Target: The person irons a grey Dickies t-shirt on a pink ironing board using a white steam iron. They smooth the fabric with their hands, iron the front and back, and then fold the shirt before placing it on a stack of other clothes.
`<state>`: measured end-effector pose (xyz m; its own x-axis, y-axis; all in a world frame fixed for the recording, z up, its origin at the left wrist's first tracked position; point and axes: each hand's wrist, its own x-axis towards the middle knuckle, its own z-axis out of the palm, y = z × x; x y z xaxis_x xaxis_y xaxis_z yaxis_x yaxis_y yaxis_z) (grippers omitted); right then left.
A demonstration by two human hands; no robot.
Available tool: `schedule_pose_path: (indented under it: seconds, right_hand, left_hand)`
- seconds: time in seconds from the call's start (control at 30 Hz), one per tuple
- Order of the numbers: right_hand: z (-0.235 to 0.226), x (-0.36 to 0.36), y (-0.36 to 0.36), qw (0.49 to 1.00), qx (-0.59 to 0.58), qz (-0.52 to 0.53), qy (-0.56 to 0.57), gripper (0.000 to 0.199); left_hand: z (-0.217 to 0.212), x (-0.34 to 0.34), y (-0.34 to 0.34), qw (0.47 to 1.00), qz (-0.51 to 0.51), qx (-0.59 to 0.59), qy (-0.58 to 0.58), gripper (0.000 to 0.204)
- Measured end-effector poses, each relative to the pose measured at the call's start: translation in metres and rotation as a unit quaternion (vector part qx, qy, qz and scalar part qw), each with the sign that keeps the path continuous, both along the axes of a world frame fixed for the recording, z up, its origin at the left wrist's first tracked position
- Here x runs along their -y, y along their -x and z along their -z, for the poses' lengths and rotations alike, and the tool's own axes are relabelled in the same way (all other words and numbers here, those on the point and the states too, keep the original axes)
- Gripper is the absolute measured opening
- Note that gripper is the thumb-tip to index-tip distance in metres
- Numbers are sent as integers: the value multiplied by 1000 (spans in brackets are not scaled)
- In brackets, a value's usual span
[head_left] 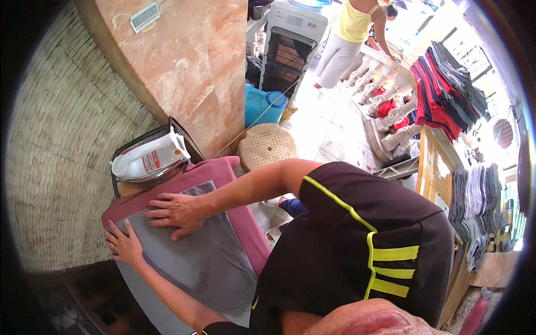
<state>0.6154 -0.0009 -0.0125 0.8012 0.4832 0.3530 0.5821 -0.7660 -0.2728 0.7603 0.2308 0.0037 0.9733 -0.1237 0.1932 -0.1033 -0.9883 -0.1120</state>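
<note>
Striped shirt [335, 245], flat grey cloth [204, 259]

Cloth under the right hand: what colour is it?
The cloth is grey; it shows best in the head view.

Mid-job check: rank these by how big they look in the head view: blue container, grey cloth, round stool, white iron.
1. Grey cloth, clearly largest.
2. White iron and round stool: too alike to rank.
3. Blue container, smallest.
</note>
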Motion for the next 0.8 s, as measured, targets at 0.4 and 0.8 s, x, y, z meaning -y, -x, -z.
schedule_pose_path:
  seconds: [0.4, 0.8]
  right_hand:
    - [2, 31, 44, 999, 28, 1, -18, 77]
    - [1, 55, 40, 994, -35, -101, -1, 83]
  left_hand:
    - [-18, 0, -8, 994, -88, -40, 47, 81]
    - [-10, -1, -12, 996, -87, -24, 23, 78]
